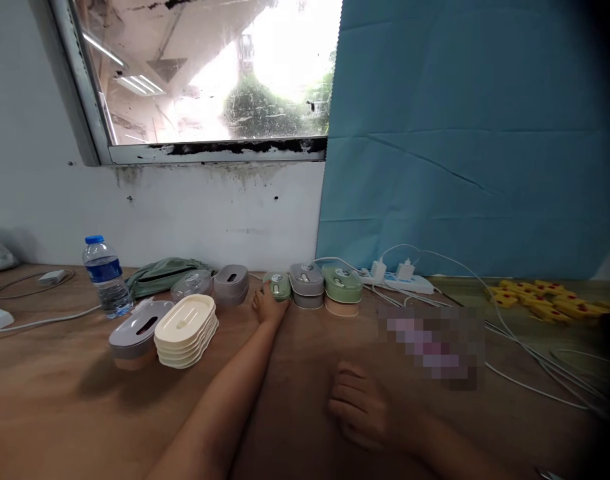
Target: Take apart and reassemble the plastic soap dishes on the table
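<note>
The left hand (269,305) touches the small green box (281,285), standing on the tabletop (301,360) beside a grey box (307,285); whether it grips, I cannot tell; the right hand (359,405) has fingers curled inward.

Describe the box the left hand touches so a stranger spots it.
Below the right end of the window, a row of three lidded boxes stands on the table. Take the leftmost, the small green box that the left hand touches. Unlike the green-and-peach box at the other end, it shows no peach base.
</note>
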A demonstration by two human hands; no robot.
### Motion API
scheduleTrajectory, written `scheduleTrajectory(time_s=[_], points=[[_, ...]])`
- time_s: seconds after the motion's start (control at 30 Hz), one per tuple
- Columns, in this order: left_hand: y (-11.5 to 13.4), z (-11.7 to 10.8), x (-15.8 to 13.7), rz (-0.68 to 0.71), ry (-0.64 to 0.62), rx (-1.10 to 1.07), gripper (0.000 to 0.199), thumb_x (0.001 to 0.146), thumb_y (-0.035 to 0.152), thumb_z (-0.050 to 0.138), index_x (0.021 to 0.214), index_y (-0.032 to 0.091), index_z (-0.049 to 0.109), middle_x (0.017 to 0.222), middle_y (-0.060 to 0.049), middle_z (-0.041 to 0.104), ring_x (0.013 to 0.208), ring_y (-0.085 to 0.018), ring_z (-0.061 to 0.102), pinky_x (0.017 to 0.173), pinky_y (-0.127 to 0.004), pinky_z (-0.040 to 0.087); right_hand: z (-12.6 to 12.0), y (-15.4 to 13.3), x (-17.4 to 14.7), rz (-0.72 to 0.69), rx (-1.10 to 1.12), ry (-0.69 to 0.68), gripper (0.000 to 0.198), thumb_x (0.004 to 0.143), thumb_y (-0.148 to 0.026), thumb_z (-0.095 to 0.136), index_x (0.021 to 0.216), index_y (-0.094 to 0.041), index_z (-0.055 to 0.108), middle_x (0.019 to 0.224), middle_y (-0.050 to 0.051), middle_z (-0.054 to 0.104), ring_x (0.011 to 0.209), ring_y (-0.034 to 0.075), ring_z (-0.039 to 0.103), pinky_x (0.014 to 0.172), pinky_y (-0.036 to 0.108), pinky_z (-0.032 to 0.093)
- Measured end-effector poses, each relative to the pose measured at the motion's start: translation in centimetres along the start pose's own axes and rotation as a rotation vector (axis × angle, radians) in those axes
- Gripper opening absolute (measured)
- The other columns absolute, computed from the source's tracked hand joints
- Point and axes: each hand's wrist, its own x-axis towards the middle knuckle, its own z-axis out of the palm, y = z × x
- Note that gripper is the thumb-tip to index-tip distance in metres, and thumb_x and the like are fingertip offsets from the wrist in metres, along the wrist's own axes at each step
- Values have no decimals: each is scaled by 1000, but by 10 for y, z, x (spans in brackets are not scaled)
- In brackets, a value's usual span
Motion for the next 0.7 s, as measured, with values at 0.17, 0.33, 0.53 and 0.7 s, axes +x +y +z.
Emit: scheduleTrajectory(time_s=[0.17, 0.33, 0.53, 0.7], points=[[-9, -15, -9, 13, 21, -57, 70, 55, 39, 68, 117, 25, 40, 112, -11, 45, 110, -27, 44, 91, -36, 31, -3, -1, 1, 23, 12, 8, 15, 71, -8, 45, 78, -17, 55, 60, 3, 58, 58, 14, 48, 71, 35, 42], [-28, -49, -35, 55, 16, -110, 66, 55, 41, 69, 113, 24, 44, 107, -7, 46, 108, -25, 45, 92, -35, 32, -4, 1, 0, 42, -31, -5, 14, 72, -10, 46, 79, -17, 57, 61, 3, 58, 60, 15, 49, 72, 37, 42], [-52, -97, -71, 180, -53, -252, 61, 56, 41, 69, 110, 23, 45, 106, -5, 46, 105, -23, 46, 91, -35, 34, -11, -4, 10, 193, 15, -47, 19, 72, -8, 44, 81, -18, 58, 69, 5, 61, 63, 17, 53, 69, 36, 43], [-57, -110, -80, 217, -140, -307, 59, 56, 37, 70, 108, 21, 47, 107, -6, 48, 104, -23, 46, 91, -36, 34, -6, -14, 29, 520, 203, -78, 28, 69, -10, 47, 94, -20, 55, 93, 7, 60, 86, 21, 56, 80, 37, 45]])
